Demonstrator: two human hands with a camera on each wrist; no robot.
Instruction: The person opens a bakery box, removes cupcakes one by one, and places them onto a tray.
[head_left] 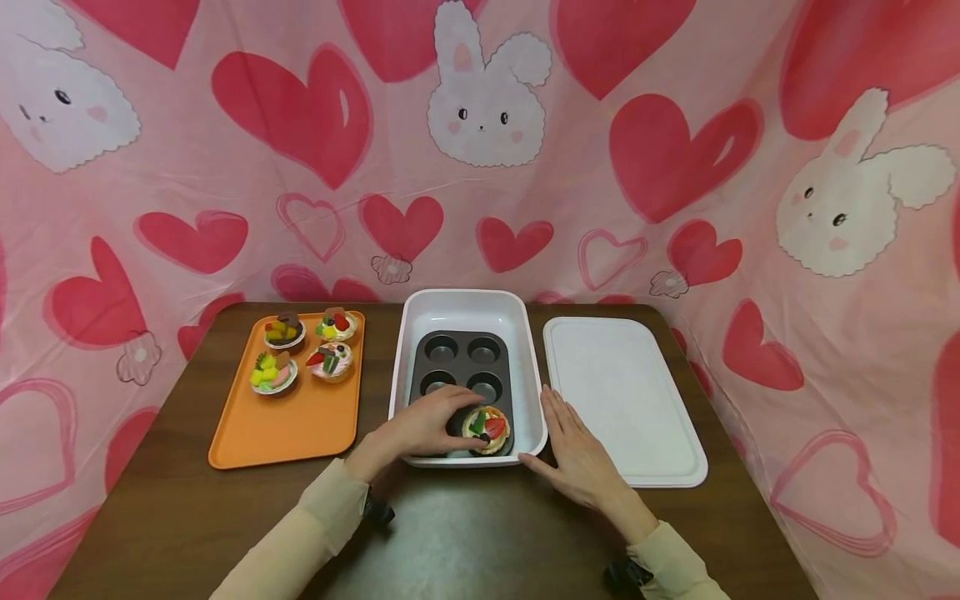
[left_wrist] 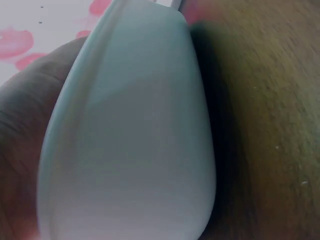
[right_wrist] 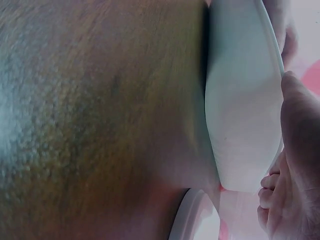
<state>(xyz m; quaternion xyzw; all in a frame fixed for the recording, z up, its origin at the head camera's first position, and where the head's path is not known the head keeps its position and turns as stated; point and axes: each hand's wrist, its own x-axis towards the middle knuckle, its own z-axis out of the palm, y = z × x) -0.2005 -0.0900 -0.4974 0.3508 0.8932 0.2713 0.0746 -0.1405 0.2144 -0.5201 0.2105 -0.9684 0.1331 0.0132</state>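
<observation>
My left hand (head_left: 438, 419) reaches over the front wall of a white plastic tub (head_left: 534, 392). Its thumb and fingers grip a fruit tart (head_left: 487, 430) with red and green pieces on cream. The tart is at the front right of a dark muffin pan (head_left: 463, 354) lying inside the tub. Cups farther back in the pan hold nothing; my hand hides the front left part. My right hand (head_left: 581, 458) touches the tub's front right corner, its fingers extended along the right side. Both wrist views show mostly the tub's outer wall (left_wrist: 145, 135), with part of the right hand (right_wrist: 305, 145) beside the rim.
An orange tray (head_left: 300, 429) at the left bears several fruit-topped tarts (head_left: 330, 361) toward its back. On the right, a white lid (head_left: 622, 400) lies flat on the brown wooden table (head_left: 465, 533). Behind the table hangs a pink cloth (head_left: 480, 192) with hearts and rabbits.
</observation>
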